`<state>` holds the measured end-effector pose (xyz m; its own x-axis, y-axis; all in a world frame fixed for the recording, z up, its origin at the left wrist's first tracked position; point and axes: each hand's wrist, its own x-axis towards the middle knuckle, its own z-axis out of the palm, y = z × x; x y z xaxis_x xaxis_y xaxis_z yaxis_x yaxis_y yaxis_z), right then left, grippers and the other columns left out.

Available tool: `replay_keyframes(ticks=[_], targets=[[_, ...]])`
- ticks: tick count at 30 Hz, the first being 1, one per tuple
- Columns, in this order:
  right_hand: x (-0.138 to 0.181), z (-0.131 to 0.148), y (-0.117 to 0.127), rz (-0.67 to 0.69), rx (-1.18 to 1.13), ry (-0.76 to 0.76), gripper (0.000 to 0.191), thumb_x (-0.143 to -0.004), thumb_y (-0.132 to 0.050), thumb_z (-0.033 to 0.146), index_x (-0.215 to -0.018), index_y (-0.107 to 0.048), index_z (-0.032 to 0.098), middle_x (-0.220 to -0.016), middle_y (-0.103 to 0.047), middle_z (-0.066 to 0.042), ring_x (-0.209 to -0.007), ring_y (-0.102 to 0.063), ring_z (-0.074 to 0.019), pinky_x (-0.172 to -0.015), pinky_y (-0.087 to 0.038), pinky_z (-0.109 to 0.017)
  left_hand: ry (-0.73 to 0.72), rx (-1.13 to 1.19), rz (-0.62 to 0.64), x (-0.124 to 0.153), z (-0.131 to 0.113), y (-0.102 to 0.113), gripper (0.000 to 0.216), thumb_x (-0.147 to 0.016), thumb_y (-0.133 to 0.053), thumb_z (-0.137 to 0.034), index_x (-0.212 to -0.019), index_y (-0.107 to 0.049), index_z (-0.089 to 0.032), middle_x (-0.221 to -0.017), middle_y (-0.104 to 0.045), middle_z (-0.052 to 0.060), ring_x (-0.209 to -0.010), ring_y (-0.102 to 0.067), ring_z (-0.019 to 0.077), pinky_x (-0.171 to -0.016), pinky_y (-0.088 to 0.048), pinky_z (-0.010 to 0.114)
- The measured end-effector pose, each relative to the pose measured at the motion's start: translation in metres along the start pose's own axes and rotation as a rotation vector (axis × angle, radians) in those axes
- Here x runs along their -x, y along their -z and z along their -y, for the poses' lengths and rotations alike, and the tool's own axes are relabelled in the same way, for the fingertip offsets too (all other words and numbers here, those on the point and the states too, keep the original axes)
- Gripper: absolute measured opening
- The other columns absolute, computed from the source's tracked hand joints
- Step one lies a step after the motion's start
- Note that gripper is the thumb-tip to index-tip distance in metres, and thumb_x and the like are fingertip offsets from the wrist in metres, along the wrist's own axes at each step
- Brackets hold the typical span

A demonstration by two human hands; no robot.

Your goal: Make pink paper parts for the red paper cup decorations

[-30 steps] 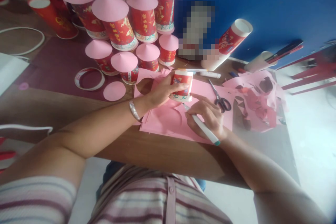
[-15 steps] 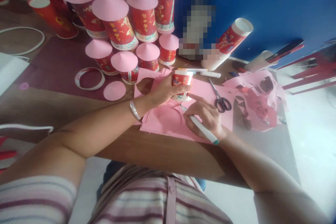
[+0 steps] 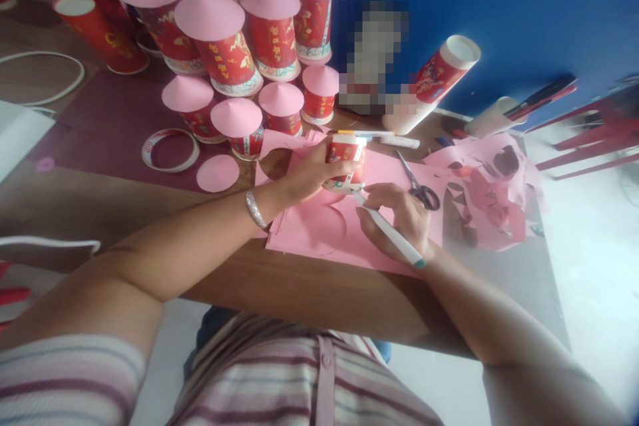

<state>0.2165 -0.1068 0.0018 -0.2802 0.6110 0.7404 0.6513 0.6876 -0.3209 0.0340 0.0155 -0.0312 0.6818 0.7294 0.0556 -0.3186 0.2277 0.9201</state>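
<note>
A small red and white paper cup (image 3: pixel 348 154) is gripped from its left side by my left hand (image 3: pixel 315 173), thumb across its front. The cup's pale lower band carries green marks. My right hand (image 3: pixel 402 219) is closed around a white marker pen (image 3: pixel 394 238) with a green end cap. The pen's tip is at the cup's lower right edge; whether it touches cannot be made out. Beneath both hands lie stacked pink paper sheets (image 3: pixel 309 233) with a curved outline on the top one. Dark-handled scissors (image 3: pixel 423 194) rest on the paper just beyond my right hand.
Several red cups with pink cone tops (image 3: pixel 212 33) stand stacked at the back left. Pink paper scraps (image 3: pixel 492 193) lie to the right. A cut cup ring (image 3: pixel 170 150) and a pink paper disc (image 3: pixel 218 174) sit at left. A tall cup stack (image 3: pixel 439 80) leans behind.
My right hand and the marker have shifted right and slightly up, bringing the tip to the cup's lower right edge. The cup has turned or tilted slightly in my left hand.
</note>
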Motion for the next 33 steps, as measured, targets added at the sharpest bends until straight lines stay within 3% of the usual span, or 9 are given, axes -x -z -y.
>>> replay_keyframes(ticks=[9, 33], targets=[[-0.0019, 0.0029, 0.0021, 0.03, 0.001, -0.041, 0.022, -0.102, -0.07, 0.008, -0.107, -0.065, 0.029, -0.082, -0.073, 0.004, -0.064, -0.07, -0.0157, -0.059, -0.059, -0.029, -0.014, -0.005, -0.012, -0.0011, 0.0009, 0.0018, 0.046, -0.085, -0.098, -0.047, -0.108, -0.067, -0.021, -0.091, -0.072, 0.0, -0.08, -0.069, 0.0148, -0.076, -0.059, 0.029], [-0.0027, 0.0018, 0.0002, 0.024, 0.033, -0.02, 0.024, -0.102, -0.07, 0.005, -0.104, -0.063, 0.028, -0.08, -0.069, 0.006, -0.064, -0.069, -0.0142, -0.058, -0.056, -0.027, -0.038, -0.015, 0.008, -0.0016, -0.0016, -0.0015, 0.041, -0.086, -0.097, -0.047, -0.1, -0.07, -0.021, -0.088, -0.074, 0.001, -0.078, -0.068, 0.0142, -0.071, -0.056, 0.028]])
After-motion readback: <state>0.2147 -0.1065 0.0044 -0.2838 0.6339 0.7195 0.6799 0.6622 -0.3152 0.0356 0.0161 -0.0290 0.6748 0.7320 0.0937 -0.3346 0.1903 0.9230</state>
